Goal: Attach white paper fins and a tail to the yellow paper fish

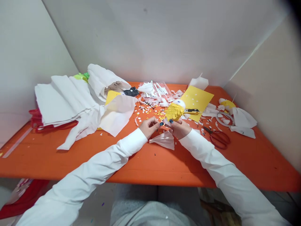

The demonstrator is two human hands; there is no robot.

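Observation:
My right hand [180, 128] is closed around the lower end of a fish-shaped paper craft [175, 111], which has overlapping yellow scales and a white top end. It is raised over the table. Close by on its left, my left hand [150, 127] has thumb and fingers pinched together; whatever is between them is too small to make out. Below both hands lies a pleated white paper fan [164, 140]. A yellow and black utility knife [192, 111] shows just beyond the fish, partly hidden by it.
Red-handled scissors [219, 139], a tape roll [225, 120] and a second yellow-and-white fish [227, 104] lie to the right. A yellow sheet [201, 99] and a clear plastic box [166, 88] are behind. White paper [62, 100] is heaped at left; paper scraps litter the orange table [131, 168].

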